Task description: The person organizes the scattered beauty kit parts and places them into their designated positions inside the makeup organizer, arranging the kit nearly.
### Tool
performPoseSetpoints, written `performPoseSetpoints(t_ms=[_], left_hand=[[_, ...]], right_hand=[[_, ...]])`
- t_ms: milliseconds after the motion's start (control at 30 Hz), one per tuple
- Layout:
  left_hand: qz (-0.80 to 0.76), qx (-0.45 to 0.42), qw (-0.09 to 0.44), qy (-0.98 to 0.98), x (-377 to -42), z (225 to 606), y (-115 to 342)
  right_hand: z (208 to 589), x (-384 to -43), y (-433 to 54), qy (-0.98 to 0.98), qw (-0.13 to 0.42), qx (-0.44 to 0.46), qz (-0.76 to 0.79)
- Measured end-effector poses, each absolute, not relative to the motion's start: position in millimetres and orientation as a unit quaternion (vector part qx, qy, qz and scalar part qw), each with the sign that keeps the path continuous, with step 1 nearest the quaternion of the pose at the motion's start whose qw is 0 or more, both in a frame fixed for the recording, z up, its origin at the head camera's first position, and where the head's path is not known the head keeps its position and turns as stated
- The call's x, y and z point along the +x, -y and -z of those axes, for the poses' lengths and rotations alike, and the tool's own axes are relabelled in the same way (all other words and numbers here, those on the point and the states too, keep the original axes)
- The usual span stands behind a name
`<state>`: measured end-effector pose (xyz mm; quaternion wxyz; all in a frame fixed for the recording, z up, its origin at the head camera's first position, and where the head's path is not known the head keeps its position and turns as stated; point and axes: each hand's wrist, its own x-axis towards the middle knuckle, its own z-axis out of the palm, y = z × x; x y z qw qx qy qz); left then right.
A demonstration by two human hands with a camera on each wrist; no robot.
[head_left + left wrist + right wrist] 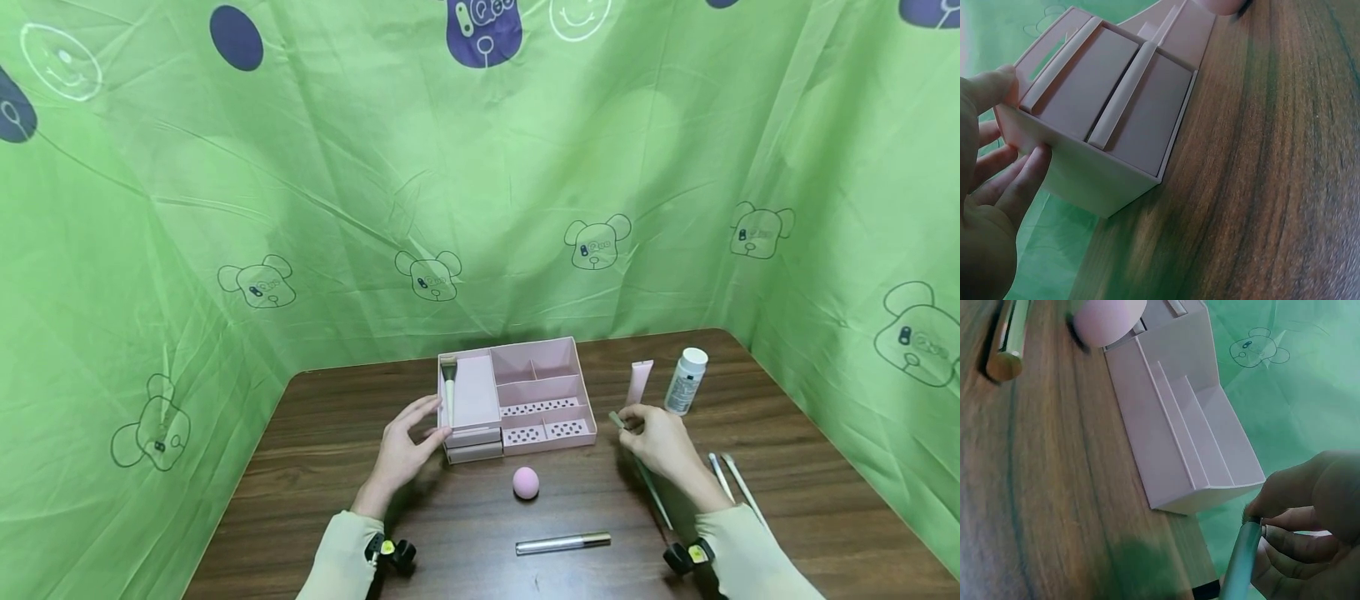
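My right hand point(660, 442) pinches a slim makeup brush point(652, 490) with a pale green handle, over the right part of the table. The handle end point(1241, 559) shows beside the fingers in the right wrist view. At the left, my left hand point(401, 446) touches the front left corner of a pink makeup organizer point(476, 385). In the left wrist view, its thumb point(997, 86) lies at the top edge and its fingertips rest against the outer side wall. Another makeup brush point(450, 400), dark-bristled, lies on top of the organizer's left section.
In front of the organizer sit a pink ball-shaped sponge point(526, 482) and a silver tube point(562, 543). A pink squeeze tube point(639, 382) and a white bottle point(686, 383) stand behind my right hand. Two pale brushes point(742, 487) lie by my right forearm. Green cloth point(480, 183) surrounds the table.
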<state>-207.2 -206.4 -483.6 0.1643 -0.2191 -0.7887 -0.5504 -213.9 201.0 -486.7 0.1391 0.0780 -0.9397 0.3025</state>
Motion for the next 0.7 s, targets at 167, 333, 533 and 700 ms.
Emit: performPoseSetpoints(t_ms=[167, 333, 533, 700], left_hand=[[0.551, -0.217, 0.162, 0.789, -207.1, 483.4, 206.3], [0.554, -0.215, 0.158, 0.788, -208.0, 485.0, 206.2], [0.553, -0.214, 0.16, 0.79, -208.9, 485.8, 206.3], [0.55, -0.211, 0.16, 0.792, -208.7, 485.4, 206.9]], right_hand=[[482.7, -216.6, -195.1, 0.936, 0.141, 0.081, -0.312], [478.0, -219.8, -189.6, 0.934, 0.145, 0.083, -0.315], [472.7, -223.8, -182.6, 0.933, 0.152, 0.085, -0.316], [468.2, -226.8, -175.9, 0.929, 0.145, 0.081, -0.33]])
